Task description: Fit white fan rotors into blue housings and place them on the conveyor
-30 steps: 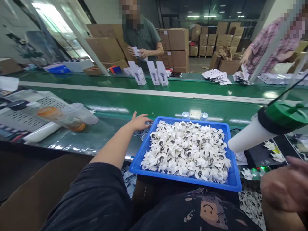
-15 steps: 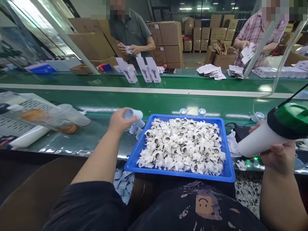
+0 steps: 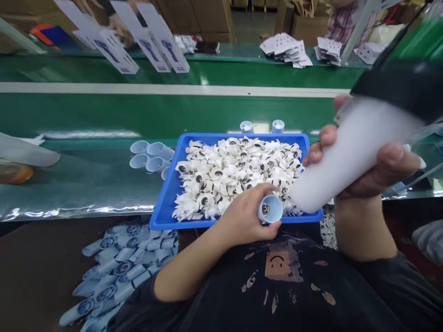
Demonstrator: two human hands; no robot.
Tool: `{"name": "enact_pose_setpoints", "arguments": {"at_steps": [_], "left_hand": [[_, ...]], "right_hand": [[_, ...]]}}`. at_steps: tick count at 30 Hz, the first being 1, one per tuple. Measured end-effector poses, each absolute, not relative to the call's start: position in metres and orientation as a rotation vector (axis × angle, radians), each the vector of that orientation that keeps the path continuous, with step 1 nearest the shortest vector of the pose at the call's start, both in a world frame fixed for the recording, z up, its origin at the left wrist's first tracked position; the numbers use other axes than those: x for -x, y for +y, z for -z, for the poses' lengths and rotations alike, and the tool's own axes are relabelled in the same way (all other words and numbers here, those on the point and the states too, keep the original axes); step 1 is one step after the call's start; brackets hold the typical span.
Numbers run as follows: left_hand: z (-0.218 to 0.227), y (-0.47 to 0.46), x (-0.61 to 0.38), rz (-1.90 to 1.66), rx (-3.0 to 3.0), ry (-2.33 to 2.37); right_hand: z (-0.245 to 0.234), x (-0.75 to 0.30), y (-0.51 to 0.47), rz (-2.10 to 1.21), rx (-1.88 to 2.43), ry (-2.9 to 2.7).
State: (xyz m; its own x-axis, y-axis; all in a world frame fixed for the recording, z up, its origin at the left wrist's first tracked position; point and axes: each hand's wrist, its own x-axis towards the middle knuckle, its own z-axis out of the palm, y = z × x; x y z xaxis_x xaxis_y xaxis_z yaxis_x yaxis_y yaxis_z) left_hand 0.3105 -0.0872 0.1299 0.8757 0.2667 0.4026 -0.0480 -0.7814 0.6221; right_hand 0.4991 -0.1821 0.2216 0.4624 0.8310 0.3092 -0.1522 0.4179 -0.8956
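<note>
Near the front edge of a blue tray (image 3: 161,205), my left hand (image 3: 244,214) grips a light blue plastic tube housing (image 3: 276,208). Its open end faces up at me and a small dark part with metal shows inside. My right hand (image 3: 375,177) is wrapped around a white cylindrical tool (image 3: 342,154) with a black collar and green end. The tool is tilted, its rounded white end pointing down-left close to the housing; whether they touch I cannot tell. A heap of white fan impellers (image 3: 221,177) with dark centres fills the tray.
Several blue housings (image 3: 155,150) stand left of the tray, and two more (image 3: 278,127) stand behind it. Many others (image 3: 121,269) lie in a pile below the bench at left. Across the green conveyor belt (image 3: 138,110) are printed boxes (image 3: 148,48) and flat cartons (image 3: 285,48).
My left hand has moved right and toward me with one housing, from the group left of the tray. The tool has swung left over the tray's right side. The view has tilted down.
</note>
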Motion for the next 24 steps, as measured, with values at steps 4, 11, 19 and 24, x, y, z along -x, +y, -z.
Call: {"name": "enact_pose_setpoints", "arguments": {"at_steps": [4,11,19,24], "left_hand": [[-0.138,-0.095,-0.325,-0.636,-2.311,0.089],[-0.140,-0.101,-0.330,-0.703,-2.182,0.052],[-0.140,-0.099,-0.331,-0.784,-2.180,0.000],[-0.144,-0.100,-0.330,-0.668,-2.168,0.066]], "right_hand": [[-0.231,-0.472,-0.171,-0.679,0.965,-0.820],[-0.238,-0.470,-0.183,-0.747,1.272,-0.912],[-0.256,-0.458,-0.169,-0.708,1.398,-0.608],[-0.246,-0.464,-0.175,-0.679,1.291,-0.860]]}}
